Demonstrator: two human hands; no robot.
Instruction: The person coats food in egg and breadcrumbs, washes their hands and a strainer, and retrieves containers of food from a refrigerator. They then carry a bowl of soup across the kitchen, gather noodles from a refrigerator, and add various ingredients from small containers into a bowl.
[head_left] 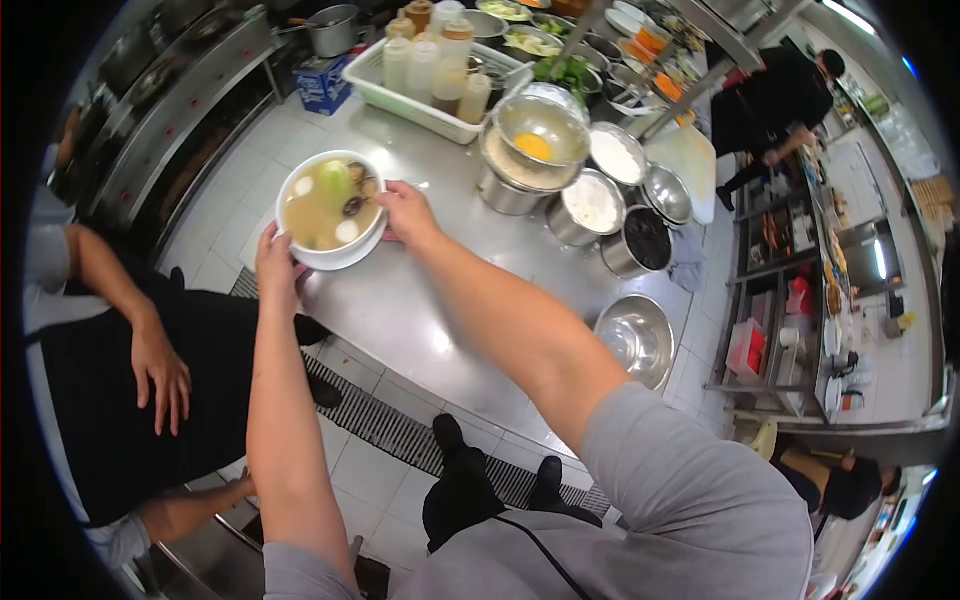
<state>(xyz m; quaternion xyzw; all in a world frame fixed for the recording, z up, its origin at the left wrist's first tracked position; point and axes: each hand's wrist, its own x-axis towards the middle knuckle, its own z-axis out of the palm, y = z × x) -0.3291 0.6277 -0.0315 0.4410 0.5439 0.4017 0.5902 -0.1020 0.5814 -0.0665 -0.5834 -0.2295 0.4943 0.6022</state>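
Note:
A white bowl of soup (318, 212) is near the far left end of the steel table, with a white saucer (350, 257) showing beneath its near side. In the pale broth are green leaves, dark mushroom-like pieces and white round pieces. My left hand (277, 262) grips the bowl's near left side, the thumb up at the rim. From the right, my right hand (406, 212) holds the opposite side, its fingers at the rim. The undersides of both hands' grip are hidden.
Squeeze bottles (440, 65) stand in a white basket (425, 115). To the right are a metal bowl with egg yolk (533, 146), tubs of white powder (592, 203), a dark-filled pot (645, 240) and a steel bowl (635, 340). A person in a black apron (150, 370) stands close at left.

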